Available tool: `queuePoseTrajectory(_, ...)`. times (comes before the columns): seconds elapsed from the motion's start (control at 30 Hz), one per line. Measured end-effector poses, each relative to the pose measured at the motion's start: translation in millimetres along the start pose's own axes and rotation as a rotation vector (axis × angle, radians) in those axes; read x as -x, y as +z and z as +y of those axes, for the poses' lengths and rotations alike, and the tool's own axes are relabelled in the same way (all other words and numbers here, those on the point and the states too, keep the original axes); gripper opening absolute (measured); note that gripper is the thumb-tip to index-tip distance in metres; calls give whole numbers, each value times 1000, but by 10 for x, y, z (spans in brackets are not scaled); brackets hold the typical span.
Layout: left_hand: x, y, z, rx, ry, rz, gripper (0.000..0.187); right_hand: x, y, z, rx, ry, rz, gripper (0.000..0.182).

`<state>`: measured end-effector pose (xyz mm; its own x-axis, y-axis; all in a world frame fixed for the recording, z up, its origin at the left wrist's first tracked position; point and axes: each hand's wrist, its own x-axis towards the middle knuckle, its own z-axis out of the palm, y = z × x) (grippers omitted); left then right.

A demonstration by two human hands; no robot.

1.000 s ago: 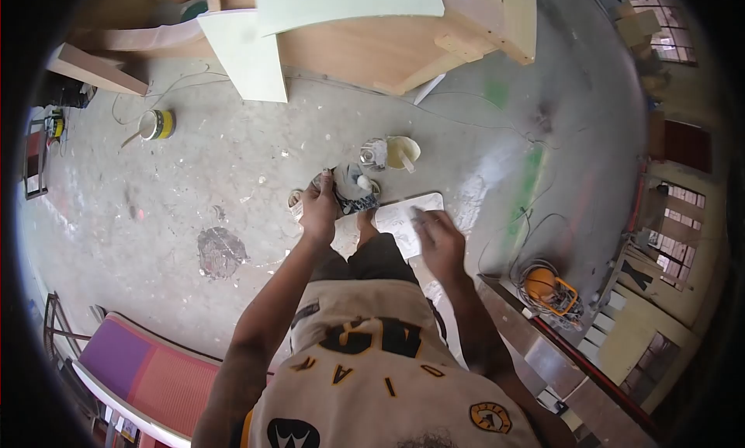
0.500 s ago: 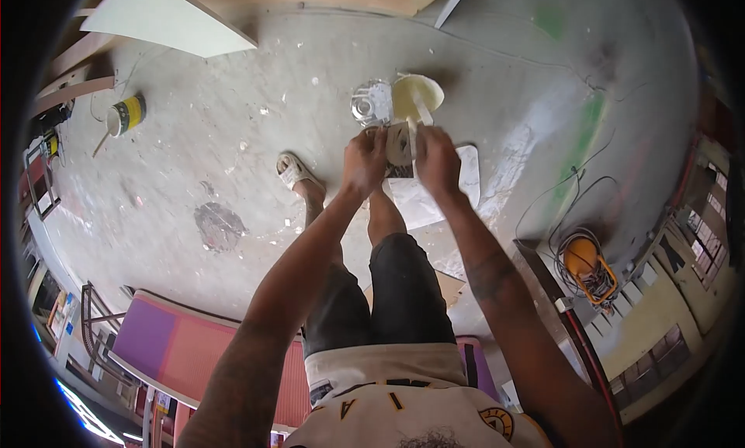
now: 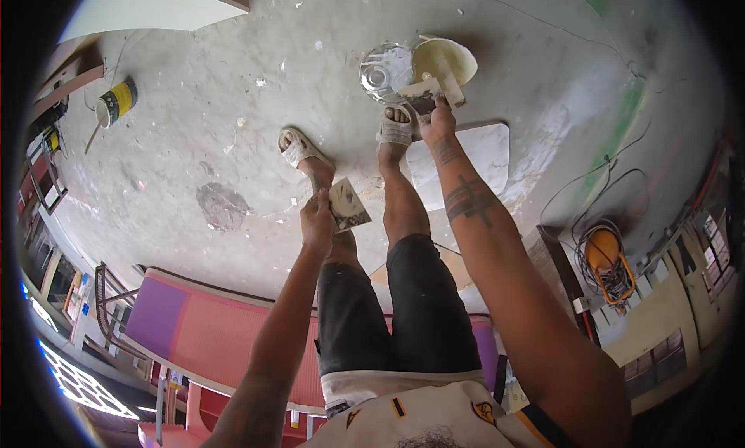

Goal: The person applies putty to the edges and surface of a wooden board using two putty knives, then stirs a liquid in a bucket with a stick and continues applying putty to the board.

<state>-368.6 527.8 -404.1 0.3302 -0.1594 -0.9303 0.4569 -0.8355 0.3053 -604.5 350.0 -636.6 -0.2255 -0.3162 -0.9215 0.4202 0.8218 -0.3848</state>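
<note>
My left hand (image 3: pixel 316 221) hangs above my left shin, its fingers closed on the edge of a small picture card (image 3: pixel 351 207) with a pale and a dark part. Stretched forward, my right hand (image 3: pixel 437 122) pinches a second picture card (image 3: pixel 421 93), pale along the top and dark below. Just beyond that card stands a cream-coloured bucket (image 3: pixel 464 57). A pale flat stick (image 3: pixel 448 81) leans out over the bucket's near rim, close to my right fingers. Left of the bucket lies a shiny round lid (image 3: pixel 380 77) with white smears.
A white board (image 3: pixel 473 161) lies on the floor right of my feet. At the left stands a yellow-and-black can (image 3: pixel 118 102) with a stick in it. An orange cable reel (image 3: pixel 604 254) is at the right, and a pink and purple bench (image 3: pixel 225 328) stands behind me.
My hands were close together at one card in front of the bucket. Now they are apart, each with a card; the left has come back toward my shin. The view has shifted.
</note>
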Motion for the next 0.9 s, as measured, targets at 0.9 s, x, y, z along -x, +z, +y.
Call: queuePoseTrajectory(0.9,1046,125,971,70,497,4,41,4102,569,-1237,1188,-1081,-637,19)
